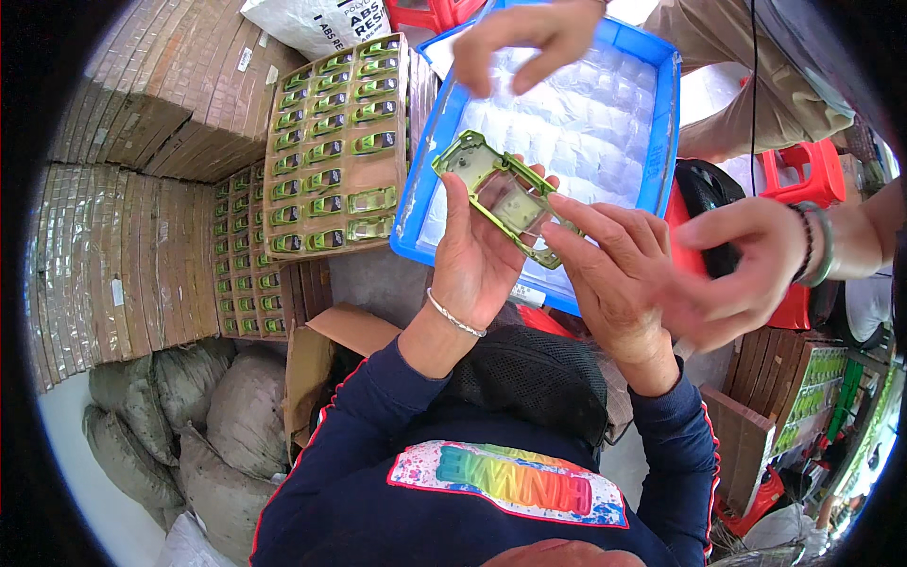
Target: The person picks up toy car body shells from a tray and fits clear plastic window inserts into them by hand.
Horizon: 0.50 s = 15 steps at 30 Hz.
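Note:
My left hand (477, 260), palm up, holds a green plastic toy car body shell (515, 203) with clear window parts. The shell lies tilted across my fingers, its hollow inside showing. My right hand (619, 269) has its fingertips on the shell's lower right end. Beneath, a blue plastic crate (664, 123) holds rows of white, thinly wrapped pieces (605, 113). Another person's hand (515, 42) hangs over the crate's far edge. A second hand (742, 260), wearing bracelets and blurred, reaches in from the right beside my right hand.
Trays of green toy cars (350, 175) stand at left, near stacked brown boards (123, 255). Filled sacks (246, 406) and an open cardboard box (302, 378) sit lower left. A red stool (808, 170) stands at right. Black mesh fabric (534, 378) lies before me.

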### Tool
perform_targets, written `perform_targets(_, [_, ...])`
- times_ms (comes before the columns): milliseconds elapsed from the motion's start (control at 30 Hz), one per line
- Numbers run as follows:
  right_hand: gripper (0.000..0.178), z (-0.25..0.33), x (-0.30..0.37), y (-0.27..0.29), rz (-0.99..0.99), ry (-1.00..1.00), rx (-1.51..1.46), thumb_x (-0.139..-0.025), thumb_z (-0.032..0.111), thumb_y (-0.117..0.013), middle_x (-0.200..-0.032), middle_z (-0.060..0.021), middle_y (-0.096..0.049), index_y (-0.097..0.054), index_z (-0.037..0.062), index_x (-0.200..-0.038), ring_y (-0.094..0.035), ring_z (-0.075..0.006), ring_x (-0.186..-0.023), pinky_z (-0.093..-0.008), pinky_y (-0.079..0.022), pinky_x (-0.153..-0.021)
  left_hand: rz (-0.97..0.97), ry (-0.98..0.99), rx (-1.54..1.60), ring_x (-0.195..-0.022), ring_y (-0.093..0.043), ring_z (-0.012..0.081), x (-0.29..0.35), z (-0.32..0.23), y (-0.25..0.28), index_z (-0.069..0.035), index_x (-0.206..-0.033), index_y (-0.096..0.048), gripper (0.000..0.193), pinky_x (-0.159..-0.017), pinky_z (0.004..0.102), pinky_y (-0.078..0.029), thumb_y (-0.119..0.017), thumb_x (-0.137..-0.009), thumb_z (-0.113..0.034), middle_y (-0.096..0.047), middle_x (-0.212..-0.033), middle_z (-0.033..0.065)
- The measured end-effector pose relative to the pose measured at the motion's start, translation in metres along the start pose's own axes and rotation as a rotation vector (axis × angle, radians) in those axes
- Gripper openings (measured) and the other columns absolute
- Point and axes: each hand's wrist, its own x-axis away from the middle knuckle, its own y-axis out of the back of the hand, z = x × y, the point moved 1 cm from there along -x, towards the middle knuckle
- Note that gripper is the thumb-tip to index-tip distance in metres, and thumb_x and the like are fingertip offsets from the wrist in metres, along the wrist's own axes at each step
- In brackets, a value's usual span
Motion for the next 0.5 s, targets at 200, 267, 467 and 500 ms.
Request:
perform_targets(200, [0.041, -0.012, 0.014, -0.007, 0.479, -0.661, -1.157, -0.097, 0.016, -0.039, -0.135, -0.0062, -0.048, -0.044, 0.0028, -0.136, -0.045, -0.0144, -0.122, -0.0245, -0.037, -0.101, 0.144, -0.001, -0.083, -0.129, -0.041, 0.0312, 0.001, 0.001, 0.009, -0.006, -0.137, -0.037, 0.063, -0.104, 0.0437, -0.041, -0.047, -0.093, -0.05, -0.044, -0.137, 0.0164])
perform_targets(267, [0.043, -0.012, 0.023, -0.014, 0.34, -0.345, -0.814, -0.097, 0.016, -0.038, -0.136, -0.0071, -0.047, -0.04, 0.0025, -0.138, -0.045, -0.0137, -0.122, -0.0246, -0.037, -0.101, 0.155, 0.061, 0.069, -0.127, -0.043, 0.0299, 0.0, 0.004, 0.013, -0.007, -0.138, -0.036, 0.062, -0.103, 0.0426, -0.042, -0.047, -0.093, -0.048, -0.045, -0.136, 0.015])
perform_targets(467, [0.047, -0.028, 0.018, 0.009, 0.483, -0.21, -0.304, -0.093, 0.015, -0.042, -0.135, -0.006, -0.048, -0.041, 0.004, -0.139, -0.046, -0.0142, -0.121, -0.0236, -0.038, -0.099, 0.203, 0.135, 0.359, -0.122, -0.047, 0.0281, -0.007, 0.016, 0.038, -0.007, -0.137, -0.036, 0.056, -0.104, 0.0413, -0.041, -0.047, -0.095, -0.041, -0.048, -0.133, 0.0127])
perform_targets(500, [0.046, -0.03, 0.018, 0.013, 0.452, -0.256, -0.4, -0.093, 0.014, -0.042, -0.134, -0.0061, -0.049, -0.041, 0.0041, -0.138, -0.046, -0.0137, -0.12, -0.0227, -0.039, -0.098, 0.251, 0.171, 0.455, -0.124, -0.045, 0.0287, -0.012, 0.016, 0.035, -0.006, -0.138, -0.036, 0.055, -0.105, 0.042, -0.039, -0.047, -0.095, -0.039, -0.047, -0.135, 0.0139])
